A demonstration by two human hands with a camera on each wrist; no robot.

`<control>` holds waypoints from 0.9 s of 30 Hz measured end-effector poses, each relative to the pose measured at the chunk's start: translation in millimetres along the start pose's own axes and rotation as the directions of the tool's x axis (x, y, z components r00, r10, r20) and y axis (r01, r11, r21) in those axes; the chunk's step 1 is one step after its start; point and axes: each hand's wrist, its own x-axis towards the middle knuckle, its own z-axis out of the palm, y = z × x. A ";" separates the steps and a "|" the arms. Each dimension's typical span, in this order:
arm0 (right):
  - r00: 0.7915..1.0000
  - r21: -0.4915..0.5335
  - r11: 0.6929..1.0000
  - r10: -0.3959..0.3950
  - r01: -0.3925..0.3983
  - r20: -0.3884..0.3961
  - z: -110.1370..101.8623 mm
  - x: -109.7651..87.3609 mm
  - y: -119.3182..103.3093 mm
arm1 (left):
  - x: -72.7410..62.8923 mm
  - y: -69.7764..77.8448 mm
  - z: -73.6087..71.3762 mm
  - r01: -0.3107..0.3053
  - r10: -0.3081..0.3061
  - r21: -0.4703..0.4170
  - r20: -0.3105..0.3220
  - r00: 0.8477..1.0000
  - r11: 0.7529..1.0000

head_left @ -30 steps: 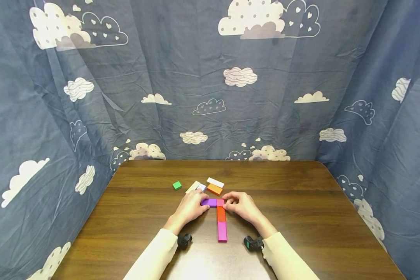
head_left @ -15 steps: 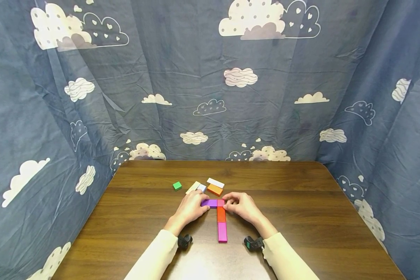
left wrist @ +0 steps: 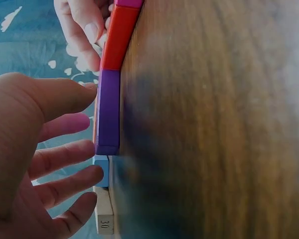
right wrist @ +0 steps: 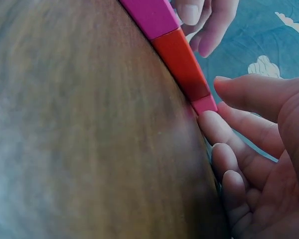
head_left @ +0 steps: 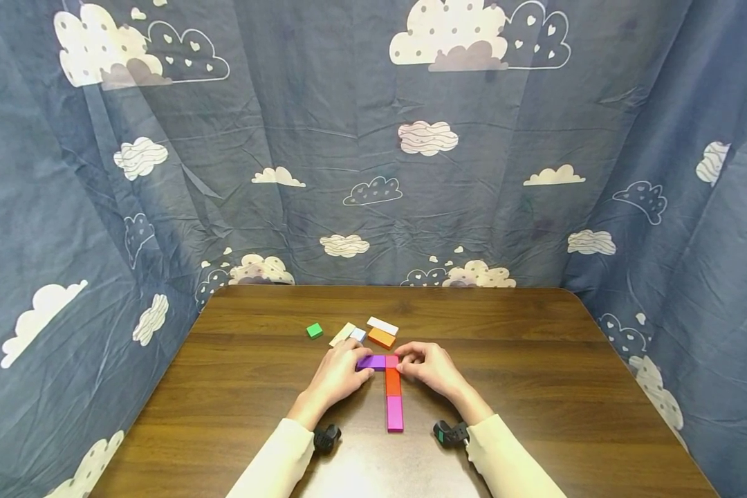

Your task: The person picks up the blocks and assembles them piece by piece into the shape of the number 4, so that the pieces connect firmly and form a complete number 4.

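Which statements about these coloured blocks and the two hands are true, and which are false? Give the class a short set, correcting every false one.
1. The left hand is at the purple block. True.
2. The right hand touches the orange block. False: it is at the pink block.
3. The magenta block lies nearer the bottom of the head view than the red block. True.
4. The green block lies between the hands. False: it lies beyond the left hand, farther left.
5. The beige block shows the number 30. True.
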 end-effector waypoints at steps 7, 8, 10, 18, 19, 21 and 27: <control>0.998 0.124 0.992 -0.003 -0.004 0.055 -7.6 -1.9 -7.0 | -10.3 6.0 -7.6 -0.006 0.005 -0.022 -0.020 1.000 1.000; 0.998 0.137 0.991 -0.008 -0.001 0.064 -9.9 -0.7 -8.4 | -11.6 6.7 -8.6 -0.016 0.015 -0.016 -0.018 1.000 1.000; 0.997 0.130 0.992 -0.005 -0.005 0.078 -14.9 4.2 -13.2 | -13.6 8.0 -10.3 -0.036 0.036 -0.002 -0.009 0.999 0.999; 0.998 -0.071 0.996 -0.060 0.062 0.038 -26.0 38.0 -30.5 | -18.8 16.1 -13.4 -0.080 0.078 0.067 0.040 0.996 0.994; 0.997 -0.091 0.993 -0.069 0.072 0.040 -25.7 41.5 -31.9 | -19.8 17.4 -13.7 -0.077 0.074 0.069 0.052 0.996 0.995; 0.996 -0.132 0.988 -0.080 0.086 0.050 -24.5 47.3 -33.6 | -21.4 19.3 -13.3 -0.070 0.065 0.073 0.081 0.995 0.995; 0.991 -0.295 0.946 -0.114 0.130 0.071 -16.6 59.0 -30.8 | -24.7 24.0 -12.1 -0.048 0.034 0.086 0.164 0.986 0.995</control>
